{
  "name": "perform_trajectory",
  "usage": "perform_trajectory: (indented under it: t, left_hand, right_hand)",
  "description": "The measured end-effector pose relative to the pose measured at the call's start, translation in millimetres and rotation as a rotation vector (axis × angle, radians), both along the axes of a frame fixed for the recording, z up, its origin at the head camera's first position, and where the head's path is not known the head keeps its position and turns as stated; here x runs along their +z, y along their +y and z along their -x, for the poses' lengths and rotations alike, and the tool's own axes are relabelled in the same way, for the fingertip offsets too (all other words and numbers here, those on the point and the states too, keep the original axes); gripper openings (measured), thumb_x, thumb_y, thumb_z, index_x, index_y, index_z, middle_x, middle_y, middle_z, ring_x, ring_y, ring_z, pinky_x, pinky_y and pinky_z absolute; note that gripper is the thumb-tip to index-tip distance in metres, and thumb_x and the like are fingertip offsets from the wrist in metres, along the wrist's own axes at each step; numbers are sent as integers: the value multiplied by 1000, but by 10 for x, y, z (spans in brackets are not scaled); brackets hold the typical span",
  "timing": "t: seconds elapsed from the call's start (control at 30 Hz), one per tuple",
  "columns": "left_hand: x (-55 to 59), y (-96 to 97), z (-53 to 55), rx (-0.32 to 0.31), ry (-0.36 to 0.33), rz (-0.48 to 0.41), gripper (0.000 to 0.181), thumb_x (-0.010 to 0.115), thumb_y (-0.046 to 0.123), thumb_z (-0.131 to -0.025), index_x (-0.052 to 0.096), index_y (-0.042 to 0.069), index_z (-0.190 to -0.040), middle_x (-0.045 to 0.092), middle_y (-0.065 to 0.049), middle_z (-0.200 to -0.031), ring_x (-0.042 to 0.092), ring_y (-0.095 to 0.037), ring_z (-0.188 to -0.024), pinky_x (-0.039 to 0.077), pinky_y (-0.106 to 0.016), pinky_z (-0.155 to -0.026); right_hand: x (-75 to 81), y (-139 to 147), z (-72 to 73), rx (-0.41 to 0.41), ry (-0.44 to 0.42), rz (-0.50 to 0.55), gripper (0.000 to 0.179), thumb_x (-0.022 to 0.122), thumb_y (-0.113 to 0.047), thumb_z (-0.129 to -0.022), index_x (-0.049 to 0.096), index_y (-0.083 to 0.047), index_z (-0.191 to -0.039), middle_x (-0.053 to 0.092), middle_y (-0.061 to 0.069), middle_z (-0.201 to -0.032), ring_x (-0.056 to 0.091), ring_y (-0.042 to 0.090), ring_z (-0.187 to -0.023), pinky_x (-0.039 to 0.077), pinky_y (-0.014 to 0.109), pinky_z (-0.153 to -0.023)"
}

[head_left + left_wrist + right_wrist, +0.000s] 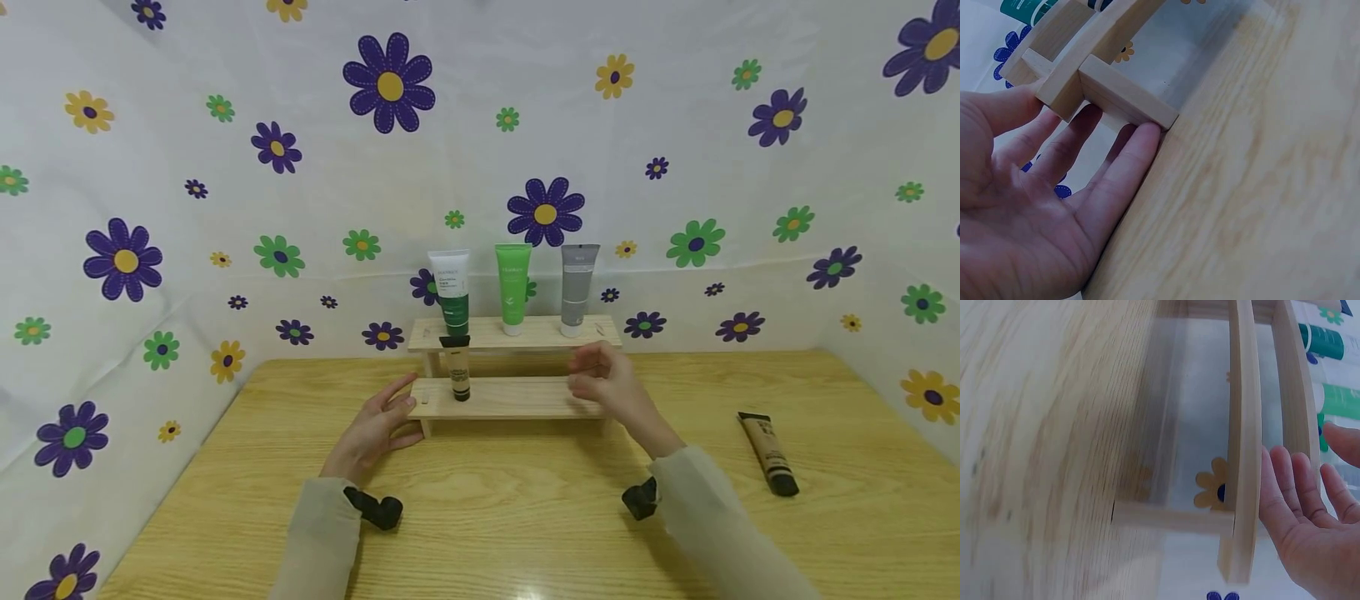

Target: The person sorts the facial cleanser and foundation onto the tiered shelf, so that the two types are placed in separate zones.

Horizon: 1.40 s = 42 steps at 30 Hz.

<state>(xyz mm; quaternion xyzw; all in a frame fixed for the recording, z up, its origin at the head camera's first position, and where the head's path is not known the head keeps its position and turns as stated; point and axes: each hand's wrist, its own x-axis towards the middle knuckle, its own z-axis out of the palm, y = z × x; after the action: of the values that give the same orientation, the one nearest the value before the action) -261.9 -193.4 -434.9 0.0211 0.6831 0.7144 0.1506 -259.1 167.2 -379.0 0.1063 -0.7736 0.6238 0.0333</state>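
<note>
A two-step wooden rack (517,400) stands on the table. My left hand (377,429) is at its left end; in the left wrist view, the thumb touches the lower board's end and a fingertip touches the leg (1129,97). My right hand (609,387) hovers by the lower board's right end, fingers loosely bent with nothing in them. A small beige tube with black cap (458,368) stands cap down on the lower step. On the upper step stand a white-and-green tube (452,292), a bright green tube (513,287) and a grey tube (577,287), caps down.
Another beige tube with a black cap (768,454) lies on the table (495,517) to the right of the rack. A white cloth with printed flowers (465,167) hangs behind the rack and along both sides.
</note>
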Motion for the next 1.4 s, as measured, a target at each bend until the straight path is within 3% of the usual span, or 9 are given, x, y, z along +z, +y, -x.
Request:
perform_trajectory:
  t: [0.4,0.67,1.1,1.4]
  left_hand:
    - [-1,2,5,3,-10,-1,55,38,13,-112,22,17,-164,30,-24,-160,49,-41,-132,56,-40,-90]
    - [-5,-2,16,13,-23,-1,54,39,12,-111,24,18,-163,29,-23,-161,46,-44,-135,56,-41,-91]
    - [0,-17,7,-13,-9,-9,56,41,15,-111,22,17,-164,28,-25,-161,45,-44,-135,55,-43,-94]
    - [-7,-7,19,-8,-20,-13,55,40,13,-111,22,18,-164,28,-23,-161,45,-44,-135,55,-41,-93]
  right_hand:
    - [64,297,-78,-34,20,-46,34,63,5,-96,48,15,-124,59,27,-115,65,14,-88,58,26,-76]
    - [64,507,-111,-57,0,-47,40,59,7,-98,40,17,-132,53,32,-120,62,6,-88,58,27,-79]
    - [43,877,-233,-90,-11,-126,42,57,-1,-102,38,15,-135,50,32,-123,60,4,-93,57,23,-80]
    - [16,1124,-272,-119,-26,-191,45,56,-5,-104,36,16,-138,49,34,-126,58,-6,-89,57,21,-79]
